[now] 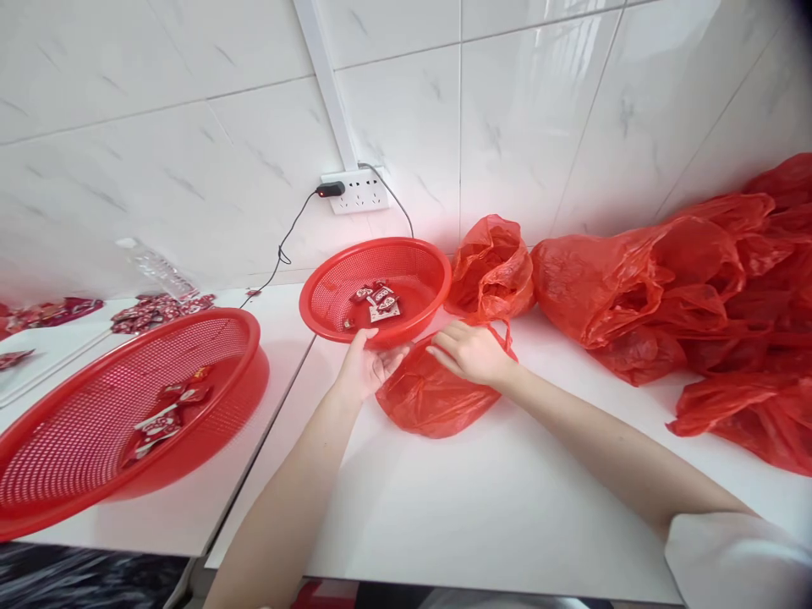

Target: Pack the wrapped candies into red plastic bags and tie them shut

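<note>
A red plastic bag lies on the white table in front of me. My left hand grips its left edge, fingers curled around the plastic. My right hand rests on the bag's top right, fingers bent and pressed onto the plastic near its handle. Just behind both hands stands a small red mesh basket holding a few red-and-white wrapped packets.
A large red mesh basket with several packets sits on the left table. Another crumpled red bag and a pile of red bags fill the right. A wall socket with a plugged cable is behind. More packets lie far left.
</note>
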Tool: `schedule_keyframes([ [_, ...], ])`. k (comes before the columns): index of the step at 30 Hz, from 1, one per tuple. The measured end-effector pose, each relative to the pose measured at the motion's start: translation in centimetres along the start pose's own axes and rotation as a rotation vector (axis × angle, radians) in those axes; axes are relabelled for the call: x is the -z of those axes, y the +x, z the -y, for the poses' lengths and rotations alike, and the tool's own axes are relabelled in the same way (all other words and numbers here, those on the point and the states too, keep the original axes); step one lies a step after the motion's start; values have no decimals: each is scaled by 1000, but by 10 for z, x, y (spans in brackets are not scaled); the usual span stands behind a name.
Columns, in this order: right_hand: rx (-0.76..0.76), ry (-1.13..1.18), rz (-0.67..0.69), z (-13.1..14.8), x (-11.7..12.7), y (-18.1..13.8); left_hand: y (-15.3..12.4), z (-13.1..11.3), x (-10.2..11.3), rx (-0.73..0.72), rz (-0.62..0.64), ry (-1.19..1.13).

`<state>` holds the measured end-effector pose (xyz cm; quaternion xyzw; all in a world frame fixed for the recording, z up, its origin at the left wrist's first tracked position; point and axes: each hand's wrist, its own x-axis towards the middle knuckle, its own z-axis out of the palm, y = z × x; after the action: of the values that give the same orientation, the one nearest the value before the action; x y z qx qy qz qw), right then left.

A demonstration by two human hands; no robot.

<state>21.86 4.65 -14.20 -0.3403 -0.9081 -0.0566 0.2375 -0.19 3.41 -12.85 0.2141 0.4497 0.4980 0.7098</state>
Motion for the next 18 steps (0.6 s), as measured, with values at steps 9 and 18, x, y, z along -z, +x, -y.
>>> schedule_keyframes([
  [9,300,45,-199,12,-45,-12,14,40,13,-220,95,-112],
  [18,31,103,-254,10,-48,-12,12,60,10,-216,174,-36],
])
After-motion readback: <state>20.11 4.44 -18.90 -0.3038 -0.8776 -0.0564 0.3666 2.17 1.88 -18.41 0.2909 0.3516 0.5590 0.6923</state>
